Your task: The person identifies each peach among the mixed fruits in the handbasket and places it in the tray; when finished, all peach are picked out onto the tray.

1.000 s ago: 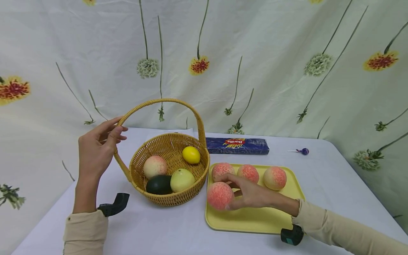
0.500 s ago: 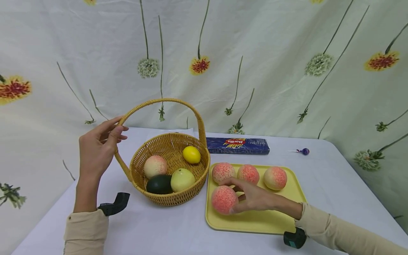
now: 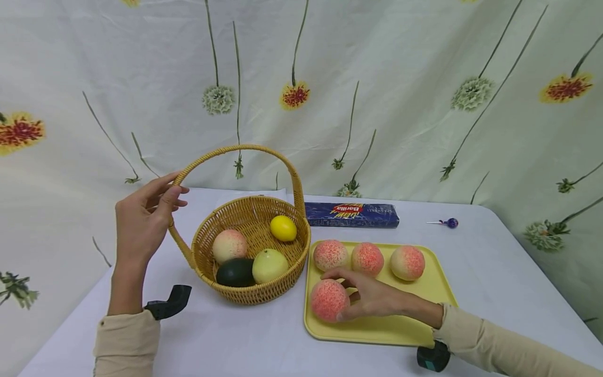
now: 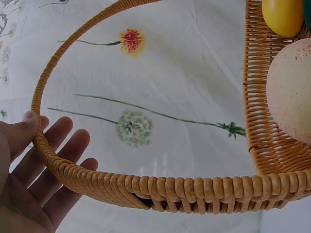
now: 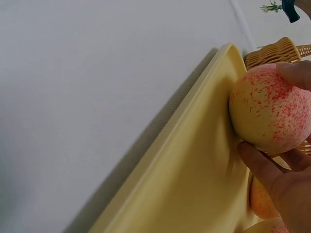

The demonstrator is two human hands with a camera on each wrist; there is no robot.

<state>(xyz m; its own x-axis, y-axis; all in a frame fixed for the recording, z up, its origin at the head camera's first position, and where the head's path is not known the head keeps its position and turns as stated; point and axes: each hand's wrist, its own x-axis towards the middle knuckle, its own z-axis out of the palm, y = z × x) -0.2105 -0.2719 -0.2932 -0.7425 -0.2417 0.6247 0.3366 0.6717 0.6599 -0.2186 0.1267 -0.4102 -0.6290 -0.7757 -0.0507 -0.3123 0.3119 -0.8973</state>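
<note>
My left hand (image 3: 143, 220) holds the left side of the wicker basket's handle (image 3: 242, 148) between thumb and fingers. The left wrist view shows the thumb (image 4: 23, 128) on the handle, with the other fingers loosely behind it. Inside the basket (image 3: 256, 297) lie a pale peach (image 3: 229, 246), a lemon (image 3: 283, 228), a dark green oval fruit (image 3: 234, 273) and a pale green round fruit (image 3: 270, 266). My right hand (image 3: 372, 298) grips a pink peach (image 3: 329, 301) at the front left of the yellow tray (image 3: 377, 332); in the right wrist view the peach (image 5: 269, 109) sits low at the tray.
Three more peaches stand along the tray's back: a left one (image 3: 331, 255), a middle one (image 3: 368, 258) and a right one (image 3: 407, 263). Behind the tray lies a blue Barilla pasta pack (image 3: 350, 215). A lollipop (image 3: 451, 223) lies at the back right.
The peach in my right hand has moved slightly right and down toward the tray's front. My left hand and the basket have stayed in place.
</note>
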